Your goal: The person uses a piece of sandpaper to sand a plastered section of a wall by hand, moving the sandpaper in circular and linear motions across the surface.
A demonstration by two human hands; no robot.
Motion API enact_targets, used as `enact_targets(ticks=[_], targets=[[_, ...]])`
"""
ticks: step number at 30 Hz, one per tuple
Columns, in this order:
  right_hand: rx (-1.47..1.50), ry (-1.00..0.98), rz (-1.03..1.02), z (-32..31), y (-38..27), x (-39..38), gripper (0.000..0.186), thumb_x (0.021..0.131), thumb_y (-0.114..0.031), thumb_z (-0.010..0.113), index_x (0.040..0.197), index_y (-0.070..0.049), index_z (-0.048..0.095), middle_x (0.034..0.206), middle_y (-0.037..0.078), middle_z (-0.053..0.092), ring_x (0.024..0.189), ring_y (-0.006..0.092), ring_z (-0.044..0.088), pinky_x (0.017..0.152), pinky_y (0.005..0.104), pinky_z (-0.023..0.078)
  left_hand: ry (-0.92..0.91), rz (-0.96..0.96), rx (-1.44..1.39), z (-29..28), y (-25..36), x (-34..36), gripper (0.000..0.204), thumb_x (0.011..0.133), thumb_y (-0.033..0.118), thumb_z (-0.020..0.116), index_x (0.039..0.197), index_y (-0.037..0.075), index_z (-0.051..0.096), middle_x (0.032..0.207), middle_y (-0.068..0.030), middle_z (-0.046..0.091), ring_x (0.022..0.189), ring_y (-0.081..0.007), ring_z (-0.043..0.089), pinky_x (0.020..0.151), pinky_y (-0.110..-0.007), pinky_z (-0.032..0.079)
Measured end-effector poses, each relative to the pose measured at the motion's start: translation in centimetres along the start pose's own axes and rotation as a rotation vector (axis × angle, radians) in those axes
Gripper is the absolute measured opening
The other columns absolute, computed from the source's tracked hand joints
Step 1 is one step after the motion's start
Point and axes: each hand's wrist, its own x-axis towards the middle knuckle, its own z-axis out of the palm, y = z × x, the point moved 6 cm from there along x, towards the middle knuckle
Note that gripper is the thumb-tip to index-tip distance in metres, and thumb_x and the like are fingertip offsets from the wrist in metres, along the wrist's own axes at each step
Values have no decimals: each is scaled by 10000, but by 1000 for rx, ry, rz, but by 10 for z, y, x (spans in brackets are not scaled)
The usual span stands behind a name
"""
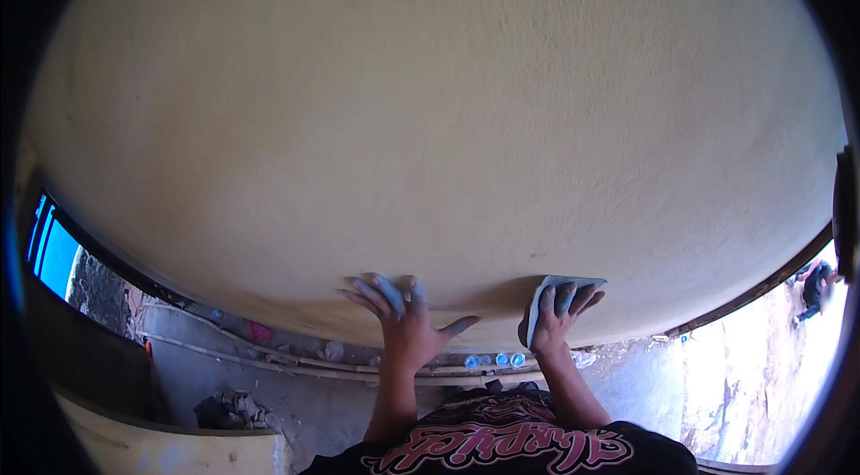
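A broad cream-coloured wall [430, 134] with a slightly rough surface fills most of the view. My left hand [405, 327] rests on its lower part, fingers spread and thumb stretched to the right, holding nothing. Greyish dust coats those fingertips. To the right, my right hand [554, 321] presses a pale grey folded sheet, which looks like sandpaper [536, 309], against the wall. Its fingers lie over the sheet and the thumb is behind the near edge. The face of the sheet against the wall is hidden.
Long poles [340, 371] lie along the floor at the wall's foot, near several clear plastic cups [502, 359]. A crumpled cloth heap [235, 410] and a low ledge [179, 450] are at lower left. Another person [815, 287] is far right, outside in bright light.
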Motion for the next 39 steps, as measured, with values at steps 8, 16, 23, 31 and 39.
enact_targets(ticks=[8, 16, 23, 31, 39], targets=[[113, -65, -43, -20, -3, 46, 506, 795, -179, 370, 1275, -42, 282, 1377, 158, 107, 1231, 459, -26, 925, 592, -110, -7, -8, 106, 1, 2, 3, 1263, 499, 606, 680, 1301, 103, -155, 1250, -339, -243, 1122, -546, -235, 803, -700, -82], [34, 73, 56, -29, 13, 71, 474, 840, -157, 333, 1297, -70, 243, 1372, 183, 82, 1258, 387, -30, 955, 554, -97, 50, 18, 41, 9, -1, 0, 1023, 541, 624, 644, 1198, 6, 161, 1284, -294, -219, 1108, -558, -242, 762, -734, -92], [5, 51, 16, -13, -2, 43, 526, 839, -175, 333, 1308, -17, 158, 1365, 219, 47, 1236, 444, -45, 930, 597, -70, 64, 11, 48, 11, 2, 1, 1033, 543, 625, 641, 1191, -21, 162, 1271, -311, -227, 1102, -547, -264, 739, -751, -79], [99, -156, -173, -7, -51, 59, 406, 740, -276, 459, 1143, -284, 509, 1360, -10, 241, 1287, 275, 30, 893, 571, -212, -91, -113, 107, 26, -8, -6, 1094, 518, 639, 646, 1220, -20, 126, 1258, -310, -257, 1062, -590, -265, 737, -745, -88], [402, 173, 634, 13, 102, -27, 520, 894, -286, 262, 1309, -8, 114, 1359, 152, 142, 1232, 273, 165, 994, 454, 69, 145, 51, 33, 9, 10, 12, 1178, 509, 650, 642, 1315, 121, -36, 1267, -284, -273, 1106, -540, -267, 768, -723, -113]])
